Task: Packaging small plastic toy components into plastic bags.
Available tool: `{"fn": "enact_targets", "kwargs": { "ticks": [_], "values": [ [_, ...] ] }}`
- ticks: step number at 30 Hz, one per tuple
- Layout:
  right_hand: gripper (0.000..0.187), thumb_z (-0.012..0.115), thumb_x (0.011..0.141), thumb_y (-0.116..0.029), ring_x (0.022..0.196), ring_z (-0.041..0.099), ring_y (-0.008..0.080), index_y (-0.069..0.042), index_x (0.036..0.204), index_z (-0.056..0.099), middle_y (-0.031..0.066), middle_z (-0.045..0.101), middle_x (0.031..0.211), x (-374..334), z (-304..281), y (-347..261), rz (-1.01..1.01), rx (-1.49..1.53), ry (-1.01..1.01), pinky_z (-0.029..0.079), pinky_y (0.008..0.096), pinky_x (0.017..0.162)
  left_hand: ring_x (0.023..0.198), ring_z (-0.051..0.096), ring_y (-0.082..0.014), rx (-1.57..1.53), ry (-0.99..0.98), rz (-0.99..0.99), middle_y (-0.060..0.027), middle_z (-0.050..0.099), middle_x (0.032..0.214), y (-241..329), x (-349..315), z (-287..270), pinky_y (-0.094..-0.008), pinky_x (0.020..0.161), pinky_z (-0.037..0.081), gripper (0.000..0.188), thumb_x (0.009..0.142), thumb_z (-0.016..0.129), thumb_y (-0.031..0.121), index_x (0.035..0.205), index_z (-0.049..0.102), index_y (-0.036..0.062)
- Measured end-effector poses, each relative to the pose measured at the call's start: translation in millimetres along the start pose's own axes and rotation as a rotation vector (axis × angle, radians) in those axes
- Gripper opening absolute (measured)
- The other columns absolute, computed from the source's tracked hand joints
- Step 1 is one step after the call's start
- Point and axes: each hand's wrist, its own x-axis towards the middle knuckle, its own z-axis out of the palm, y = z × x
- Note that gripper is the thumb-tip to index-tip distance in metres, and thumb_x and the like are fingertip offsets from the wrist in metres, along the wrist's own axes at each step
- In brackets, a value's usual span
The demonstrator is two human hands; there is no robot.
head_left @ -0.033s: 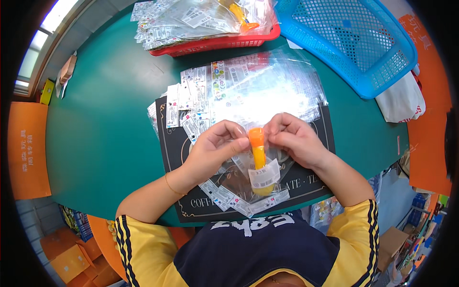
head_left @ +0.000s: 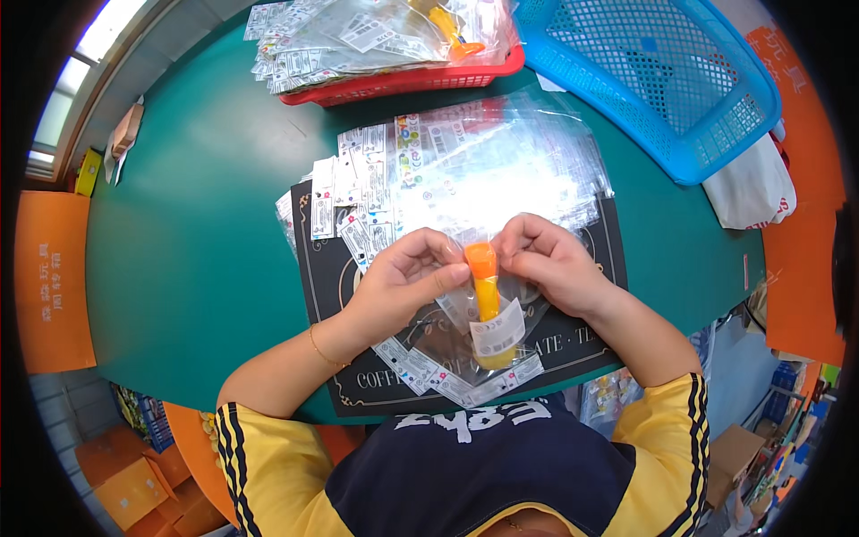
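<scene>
A clear plastic bag (head_left: 449,333) hangs between my hands above a black printed mat (head_left: 324,277). Inside it is a toy with an orange top and yellow stem (head_left: 488,297); its lower end is partly covered by a white printed label (head_left: 499,329). My left hand (head_left: 413,276) pinches the bag's upper left edge, thumb against the fingers. On the other side, my right hand (head_left: 553,268) pinches the upper right edge. Beyond them lies a stack of flat clear bags (head_left: 528,170), bright with glare. White label slips (head_left: 362,174) overlap the stack's left side.
At the far edge, a red basket (head_left: 394,85) is piled with bagged items. A blue mesh basket (head_left: 707,157) stands at the far right, beside a white bag (head_left: 756,188). More label slips (head_left: 470,391) lie along the mat's near edge. The green table (head_left: 188,242) has a curved rim.
The bag with the toy has shifted slightly toward me and to the right. Both hands keep their pinch, having moved only a little.
</scene>
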Motion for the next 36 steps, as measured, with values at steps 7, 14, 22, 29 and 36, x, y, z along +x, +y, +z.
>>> {"fn": "enact_targets", "kwargs": {
  "ticks": [7, 14, 22, 29, 36],
  "values": [
    [0.016, 0.057, 0.089, -0.006, 0.093, 0.059, 0.0103, -0.004, 0.105, 0.053, 0.0061, 0.061, 0.104, 0, 14, -8, 0.087, -0.071, 0.101, 0.046, 0.0226, 0.082, 0.085, 0.058, -0.0086, 0.028, -0.045, -0.016, -0.0034, 0.057, 0.093, 1, -1, 0, -0.0221, 0.079, 0.047, 0.016, 0.088, 0.061, 0.007, 0.100, 0.051, 0.0034],
    [0.012, 0.058, 0.090, -0.008, 0.083, 0.059, 0.0075, -0.004, 0.100, 0.054, 0.0039, 0.061, 0.097, 0, 13, -11, 0.015, -0.180, 0.109, 0.045, 0.0196, 0.071, 0.088, 0.058, -0.0111, -0.012, -0.014, -0.096, -0.0035, 0.057, 0.094, 8, 1, -6, -0.0254, 0.084, 0.047, 0.015, 0.088, 0.060, 0.006, 0.101, 0.051, 0.0028],
    [0.008, 0.059, 0.089, -0.007, 0.087, 0.056, 0.0090, -0.004, 0.093, 0.052, 0.0051, 0.058, 0.098, 0, 13, -8, -0.028, -0.162, 0.107, 0.044, 0.0220, 0.077, 0.091, 0.058, -0.0121, -0.050, 0.000, -0.012, -0.0043, 0.057, 0.094, 2, 0, -6, -0.0272, 0.086, 0.048, 0.012, 0.088, 0.060, 0.005, 0.096, 0.050, 0.0037],
    [0.009, 0.061, 0.087, -0.007, 0.087, 0.056, 0.0100, -0.005, 0.090, 0.052, 0.0046, 0.057, 0.094, -2, 10, -7, 0.050, -0.100, 0.050, 0.045, 0.0242, 0.079, 0.093, 0.055, -0.0101, -0.039, 0.028, -0.182, -0.0058, 0.055, 0.103, 10, 0, 2, -0.0234, 0.082, 0.046, 0.012, 0.091, 0.057, 0.014, 0.097, 0.051, 0.0044],
    [0.014, 0.061, 0.088, -0.011, 0.085, 0.055, 0.0071, -0.003, 0.097, 0.054, 0.0027, 0.057, 0.092, 0, 15, -16, 0.133, -0.102, 0.116, 0.045, 0.0208, 0.076, 0.099, 0.057, -0.0134, -0.040, 0.016, -0.003, -0.0100, 0.055, 0.110, 0, -1, -1, -0.0281, 0.088, 0.048, 0.013, 0.092, 0.056, 0.010, 0.101, 0.053, 0.0004]
  ]
}}
